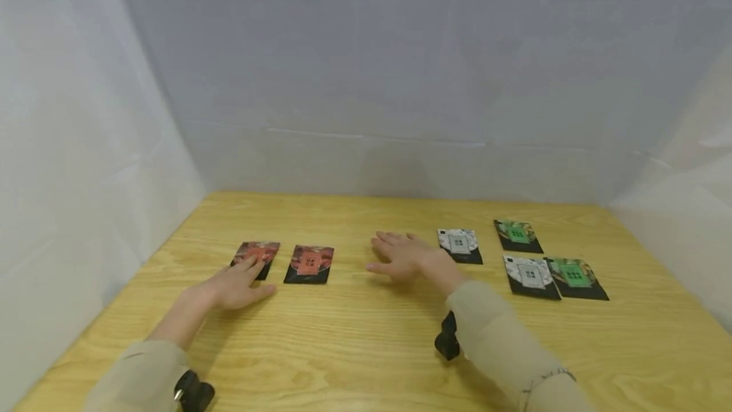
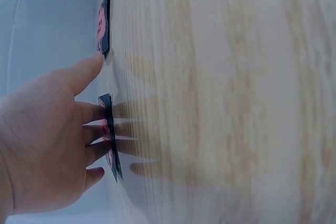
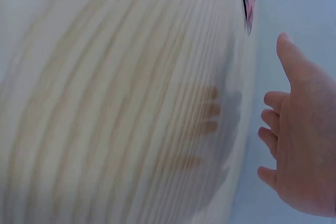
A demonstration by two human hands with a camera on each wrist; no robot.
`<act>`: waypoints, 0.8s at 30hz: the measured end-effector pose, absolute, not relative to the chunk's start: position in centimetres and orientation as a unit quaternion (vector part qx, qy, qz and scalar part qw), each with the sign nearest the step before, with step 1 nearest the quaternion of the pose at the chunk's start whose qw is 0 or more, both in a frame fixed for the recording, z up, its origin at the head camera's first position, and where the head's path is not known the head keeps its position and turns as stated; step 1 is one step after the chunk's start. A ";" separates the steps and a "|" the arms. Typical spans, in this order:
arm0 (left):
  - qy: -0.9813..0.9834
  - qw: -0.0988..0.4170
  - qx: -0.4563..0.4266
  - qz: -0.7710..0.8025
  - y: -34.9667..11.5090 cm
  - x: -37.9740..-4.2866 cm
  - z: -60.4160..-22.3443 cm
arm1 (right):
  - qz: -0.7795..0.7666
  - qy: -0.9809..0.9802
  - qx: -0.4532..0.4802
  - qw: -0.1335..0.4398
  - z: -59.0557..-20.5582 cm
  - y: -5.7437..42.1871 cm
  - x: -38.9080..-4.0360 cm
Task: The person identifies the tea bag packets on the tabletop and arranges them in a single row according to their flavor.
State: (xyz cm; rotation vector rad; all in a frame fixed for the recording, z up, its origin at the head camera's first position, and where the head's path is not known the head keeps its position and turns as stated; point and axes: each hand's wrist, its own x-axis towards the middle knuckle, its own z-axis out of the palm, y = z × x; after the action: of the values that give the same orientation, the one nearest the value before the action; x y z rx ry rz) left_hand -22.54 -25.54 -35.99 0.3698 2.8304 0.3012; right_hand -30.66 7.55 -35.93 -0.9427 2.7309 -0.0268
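Observation:
My left hand (image 1: 237,286) reaches over the leftmost red-and-black flat packet (image 1: 266,251), fingers spread and overlapping its face. In the left wrist view, the fingertips (image 2: 100,153) are right at that packet, while the thumb points toward a second red-and-black packet (image 2: 103,24). That second red packet (image 1: 309,264) lies just right of the hand in the head view. Palm down, my right hand (image 1: 403,258) is above the wood between the red packets and a white-and-black packet (image 1: 459,245). Its fingers are spread with nothing in them, as the right wrist view (image 3: 307,135) also shows.
On the right side of the wooden table (image 1: 320,348) lie another white-and-black packet (image 1: 532,276) and two green-and-black packets, one farther back (image 1: 518,235) and one nearer (image 1: 577,277). The nearer pair meet edge to edge. White sheeting (image 1: 343,81) surrounds the table's back and sides.

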 end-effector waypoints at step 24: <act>0.977 0.132 0.130 0.103 -25.1 -22.2 -35.5 | -0.093 0.958 -0.242 0.121 -36.7 21.5 -30.5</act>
State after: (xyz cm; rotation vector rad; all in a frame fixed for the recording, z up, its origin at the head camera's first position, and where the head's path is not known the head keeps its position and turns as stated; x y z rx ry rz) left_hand -22.17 -25.06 -35.46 0.3778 2.8370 0.2987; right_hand -30.49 21.47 -36.70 -0.7059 2.7976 -0.2711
